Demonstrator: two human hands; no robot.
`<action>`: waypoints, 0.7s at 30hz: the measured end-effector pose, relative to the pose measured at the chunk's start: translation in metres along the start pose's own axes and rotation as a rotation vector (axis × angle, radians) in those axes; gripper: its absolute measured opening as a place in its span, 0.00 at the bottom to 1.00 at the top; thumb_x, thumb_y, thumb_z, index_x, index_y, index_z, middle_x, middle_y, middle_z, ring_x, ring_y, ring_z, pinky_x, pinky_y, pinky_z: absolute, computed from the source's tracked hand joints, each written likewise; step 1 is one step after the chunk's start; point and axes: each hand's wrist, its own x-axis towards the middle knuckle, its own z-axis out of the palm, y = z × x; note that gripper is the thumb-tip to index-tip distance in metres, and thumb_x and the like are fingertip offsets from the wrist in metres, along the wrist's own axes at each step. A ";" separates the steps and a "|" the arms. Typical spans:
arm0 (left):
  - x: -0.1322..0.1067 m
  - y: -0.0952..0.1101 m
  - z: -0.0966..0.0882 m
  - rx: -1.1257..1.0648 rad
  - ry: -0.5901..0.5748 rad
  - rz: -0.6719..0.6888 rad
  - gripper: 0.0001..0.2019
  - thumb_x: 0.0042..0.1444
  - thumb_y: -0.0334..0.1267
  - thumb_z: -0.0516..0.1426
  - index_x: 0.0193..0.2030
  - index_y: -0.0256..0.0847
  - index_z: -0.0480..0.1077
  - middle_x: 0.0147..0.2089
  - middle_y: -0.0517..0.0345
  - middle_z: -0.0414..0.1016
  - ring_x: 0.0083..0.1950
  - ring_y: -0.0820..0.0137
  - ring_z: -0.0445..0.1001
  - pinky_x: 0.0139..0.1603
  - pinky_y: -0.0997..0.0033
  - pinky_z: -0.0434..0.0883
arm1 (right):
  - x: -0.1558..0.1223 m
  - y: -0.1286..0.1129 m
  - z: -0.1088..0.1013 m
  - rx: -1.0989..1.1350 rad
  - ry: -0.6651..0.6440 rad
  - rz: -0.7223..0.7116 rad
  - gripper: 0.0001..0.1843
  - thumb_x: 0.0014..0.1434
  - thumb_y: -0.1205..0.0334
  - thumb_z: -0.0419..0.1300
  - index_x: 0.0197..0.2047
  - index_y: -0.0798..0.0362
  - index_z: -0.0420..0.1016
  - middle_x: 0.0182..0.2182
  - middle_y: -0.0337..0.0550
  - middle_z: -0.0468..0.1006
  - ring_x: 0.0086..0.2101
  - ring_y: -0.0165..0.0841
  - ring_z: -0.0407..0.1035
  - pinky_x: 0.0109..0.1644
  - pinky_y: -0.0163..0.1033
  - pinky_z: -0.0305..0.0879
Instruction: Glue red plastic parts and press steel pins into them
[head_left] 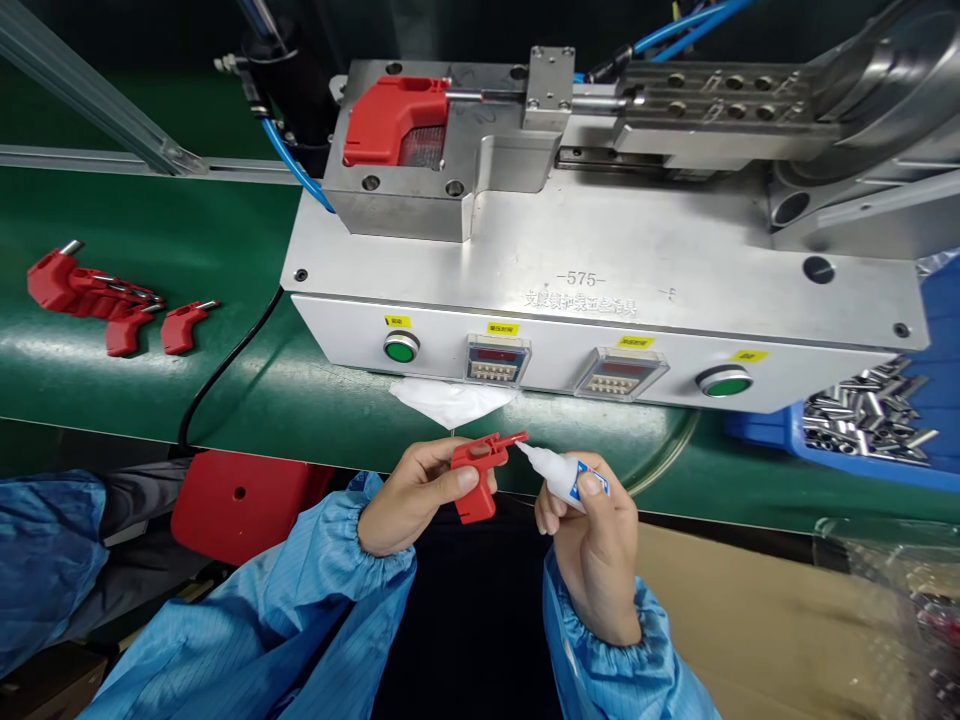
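Observation:
My left hand [416,492] grips a red plastic handle [474,490], its thumb pressed on the side and a narrow red stem pointing right. In my right hand [596,530] is a small white glue bottle [559,472] with a blue label, tilted so its thin nozzle points left. The nozzle tip is at the end of the stem; whether they touch I cannot tell. Ahead, another red handle [390,120] sits in the metal block of the press fixture [517,235], with a rod lined up against its right end.
Several red handles with metal tubes [127,310] lie at left on the green bench [247,400]. A white cloth [450,400] rests under the fixture's front edge. At right stands a blue bin [787,430] of metal tubes. A red stool [236,510] and a person's blue sleeve [49,550] are at lower left.

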 end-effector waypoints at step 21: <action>-0.009 -0.002 -0.033 0.404 0.310 -0.064 0.30 0.54 0.57 0.72 0.57 0.41 0.79 0.41 0.52 0.84 0.40 0.65 0.79 0.40 0.71 0.76 | 0.011 -0.008 -0.028 -0.655 0.008 -0.392 0.08 0.65 0.66 0.63 0.47 0.47 0.72 0.52 0.48 0.82 0.56 0.43 0.75 0.65 0.53 0.68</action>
